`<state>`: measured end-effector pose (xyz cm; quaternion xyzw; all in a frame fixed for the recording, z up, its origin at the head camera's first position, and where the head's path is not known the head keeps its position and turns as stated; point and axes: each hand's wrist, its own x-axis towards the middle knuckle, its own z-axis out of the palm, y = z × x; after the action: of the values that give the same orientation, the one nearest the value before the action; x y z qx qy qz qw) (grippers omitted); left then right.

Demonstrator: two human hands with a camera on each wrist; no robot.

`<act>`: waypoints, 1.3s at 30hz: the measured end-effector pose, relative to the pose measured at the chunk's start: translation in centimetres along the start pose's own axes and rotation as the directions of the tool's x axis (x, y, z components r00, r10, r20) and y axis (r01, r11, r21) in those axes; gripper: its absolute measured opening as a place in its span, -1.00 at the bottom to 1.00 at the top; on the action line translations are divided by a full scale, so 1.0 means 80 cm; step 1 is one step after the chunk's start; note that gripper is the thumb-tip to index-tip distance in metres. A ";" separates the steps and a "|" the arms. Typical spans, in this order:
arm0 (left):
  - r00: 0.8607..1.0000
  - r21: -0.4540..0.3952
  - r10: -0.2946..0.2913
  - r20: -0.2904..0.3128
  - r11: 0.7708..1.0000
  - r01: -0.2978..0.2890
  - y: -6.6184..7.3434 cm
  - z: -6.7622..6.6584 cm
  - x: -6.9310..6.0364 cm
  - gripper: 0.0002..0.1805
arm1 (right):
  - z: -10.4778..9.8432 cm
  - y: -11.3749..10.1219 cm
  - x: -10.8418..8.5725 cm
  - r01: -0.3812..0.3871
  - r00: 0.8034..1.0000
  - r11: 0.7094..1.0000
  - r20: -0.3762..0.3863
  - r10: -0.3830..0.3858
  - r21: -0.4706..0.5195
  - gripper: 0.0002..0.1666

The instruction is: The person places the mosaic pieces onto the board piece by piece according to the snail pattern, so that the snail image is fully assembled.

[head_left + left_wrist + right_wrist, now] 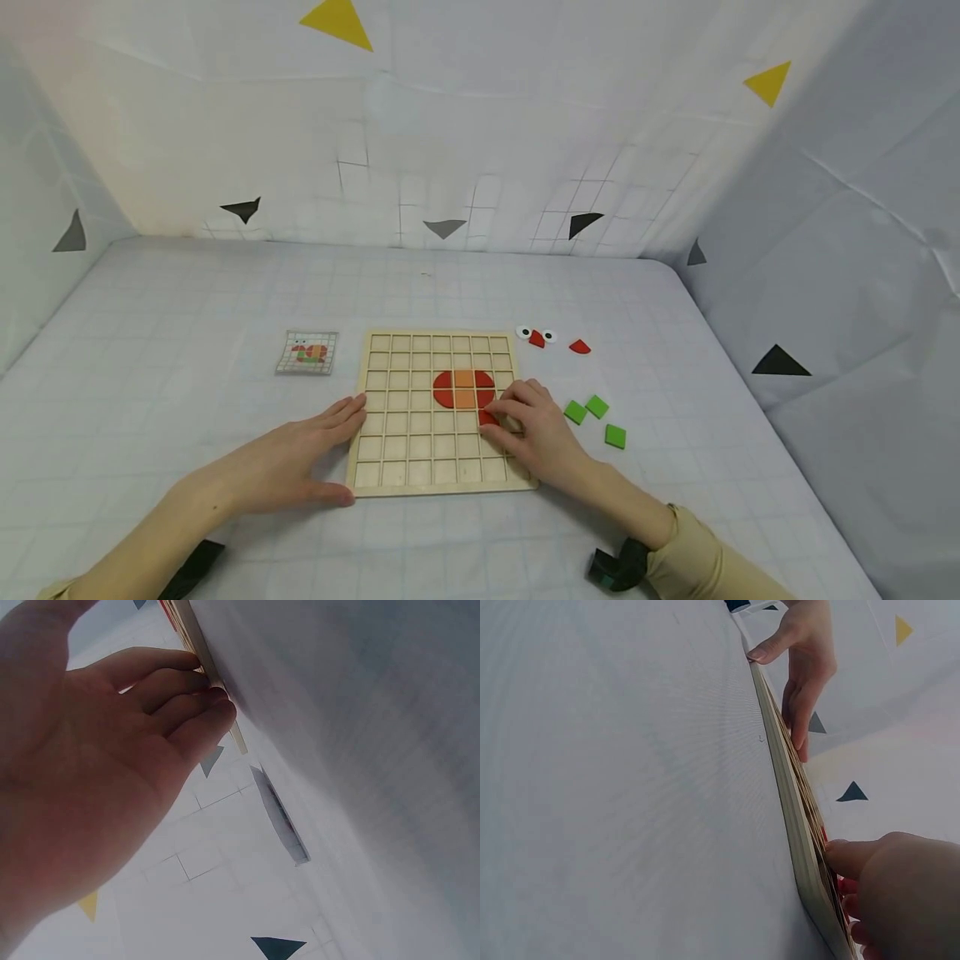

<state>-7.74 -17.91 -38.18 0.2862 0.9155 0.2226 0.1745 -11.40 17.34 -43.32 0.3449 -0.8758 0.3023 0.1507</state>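
Observation:
A wooden grid board lies flat on the white cloth. My left hand rests along its left edge, fingers extended and thumb near the front corner; in the left wrist view the fingertips touch the board's side. Over the right part of the board, my right hand pinches a red piece between thumb and forefinger, low over a square below the pieces set in the grid. Those are orange squares with red curved pieces on both sides. Fingers partly cover the pinched piece, so its full shape is hidden.
Several green squares lie right of the board. Behind them are two round eye pieces, a small red piece between them and another red piece. A picture card sits beyond the left hand.

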 end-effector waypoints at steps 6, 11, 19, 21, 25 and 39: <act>1.000 0.000 -0.005 -0.002 1.000 0.005 0.000 0.000 0.001 0.14 | -0.002 0.000 -0.001 0.001 1.000 1.000 0.005 -0.001 0.005 -0.78; 1.000 0.005 -0.001 -0.001 1.000 0.001 0.000 0.000 0.000 0.13 | -0.001 0.000 -0.001 0.001 1.000 1.000 0.007 -0.001 0.018 -0.81; 1.000 0.002 0.001 -0.003 1.000 -0.001 0.001 -0.001 -0.001 0.12 | -0.006 0.006 -0.007 0.010 1.000 0.999 -0.016 -0.010 0.040 -0.77; 1.000 0.005 0.003 -0.003 1.000 -0.003 0.001 0.000 0.000 0.13 | -0.012 0.010 -0.012 -0.031 0.999 0.999 -0.019 0.032 0.037 -0.75; 1.000 0.008 0.002 -0.001 1.000 -0.002 0.001 0.000 0.001 0.14 | -0.030 0.021 -0.028 -0.171 0.985 0.985 -0.019 0.170 -0.010 -0.69; 1.000 0.021 -0.003 -0.005 1.000 0.003 0.001 0.001 0.001 0.15 | -0.076 0.057 -0.077 -0.316 0.948 0.928 -0.090 0.304 -0.198 -0.59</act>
<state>-7.75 -17.76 -38.19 0.2862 0.9186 0.2133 0.1696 -9.82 26.99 -43.44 0.1753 -0.9415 0.2380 0.1616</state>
